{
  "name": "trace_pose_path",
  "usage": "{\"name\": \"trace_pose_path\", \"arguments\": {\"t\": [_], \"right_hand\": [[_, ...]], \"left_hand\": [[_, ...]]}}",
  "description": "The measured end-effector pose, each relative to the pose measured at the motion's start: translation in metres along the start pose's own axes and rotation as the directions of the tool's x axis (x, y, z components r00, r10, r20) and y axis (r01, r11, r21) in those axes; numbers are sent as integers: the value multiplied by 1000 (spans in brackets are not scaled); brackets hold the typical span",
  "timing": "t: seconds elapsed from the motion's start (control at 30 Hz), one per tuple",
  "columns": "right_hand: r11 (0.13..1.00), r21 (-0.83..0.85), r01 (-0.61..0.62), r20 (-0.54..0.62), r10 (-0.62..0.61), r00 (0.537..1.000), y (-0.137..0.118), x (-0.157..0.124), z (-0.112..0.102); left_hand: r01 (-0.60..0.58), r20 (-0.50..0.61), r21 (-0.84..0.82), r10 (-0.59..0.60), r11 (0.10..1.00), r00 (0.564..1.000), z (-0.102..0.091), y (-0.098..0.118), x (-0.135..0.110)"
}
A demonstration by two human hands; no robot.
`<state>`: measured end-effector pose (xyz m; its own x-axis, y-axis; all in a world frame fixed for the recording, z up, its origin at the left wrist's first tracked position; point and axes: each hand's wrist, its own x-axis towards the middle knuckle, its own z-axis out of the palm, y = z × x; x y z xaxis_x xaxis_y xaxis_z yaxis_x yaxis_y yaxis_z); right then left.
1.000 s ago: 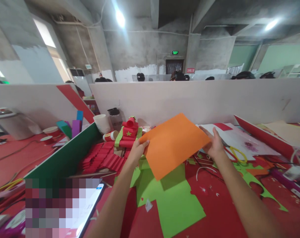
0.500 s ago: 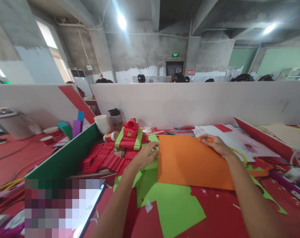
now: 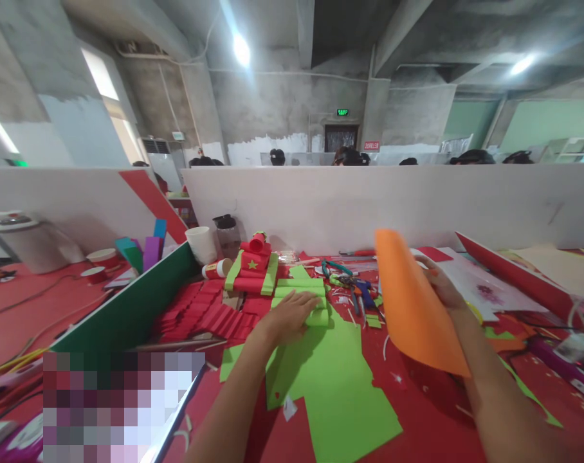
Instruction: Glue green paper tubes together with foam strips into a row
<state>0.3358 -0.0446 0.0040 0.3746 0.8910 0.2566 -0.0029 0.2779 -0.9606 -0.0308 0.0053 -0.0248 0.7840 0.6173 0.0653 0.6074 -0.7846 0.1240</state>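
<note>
My right hand (image 3: 441,283) grips a sheet of orange paper (image 3: 410,308) by its far right part, and the sheet bends upright in a curve. The fingertips are partly behind the sheet. My left hand (image 3: 294,315) lies palm down with fingers stretched out on rolled or folded green paper (image 3: 321,316). Below it spreads a large, unevenly cut green sheet (image 3: 337,386). Beyond the left hand stands a red and green paper model (image 3: 253,263) with a yellow star. Pleated red paper strips (image 3: 195,308) lie to its left.
Pliers and other small tools (image 3: 357,286) lie among scraps behind the green sheet. A green divider (image 3: 128,308) borders the left side; a red one (image 3: 509,270) the right. A white cup (image 3: 201,244) and a bottle (image 3: 227,235) stand at the back.
My right hand has lifted and swung the orange sheet to the right, uncovering tools and green paper. My left hand has come down onto the green paper.
</note>
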Motion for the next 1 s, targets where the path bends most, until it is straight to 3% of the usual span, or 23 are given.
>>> {"name": "trace_pose_path", "arguments": {"t": [0.1, 0.37, 0.53, 0.7, 0.77, 0.9, 1.0], "right_hand": [[989, 83, -124, 201, 105, 974, 1, 8, 5], [985, 88, -145, 336, 107, 936, 2, 1, 0], [960, -205, -190, 497, 269, 825, -8, 0, 6], [876, -481, 24, 587, 302, 752, -3, 7, 5], [844, -534, 47, 571, 319, 757, 1, 10, -1], [846, -533, -5, 431, 277, 859, 7, 15, -20], [803, -596, 22, 413, 284, 865, 8, 19, -31]], "left_hand": [[55, -4, 65, -55, 996, 998, 9, 1, 2], [174, -143, 127, -155, 977, 977, 27, 1, 14], [206, -221, 95, -181, 974, 958, 25, 0, 16], [198, -255, 70, -174, 978, 951, 19, 0, 16], [180, -274, 46, -161, 983, 948, 15, -1, 15], [191, -302, 38, -170, 981, 938, 9, -1, 13], [177, -285, 69, -150, 982, 947, 14, -3, 15]]}}
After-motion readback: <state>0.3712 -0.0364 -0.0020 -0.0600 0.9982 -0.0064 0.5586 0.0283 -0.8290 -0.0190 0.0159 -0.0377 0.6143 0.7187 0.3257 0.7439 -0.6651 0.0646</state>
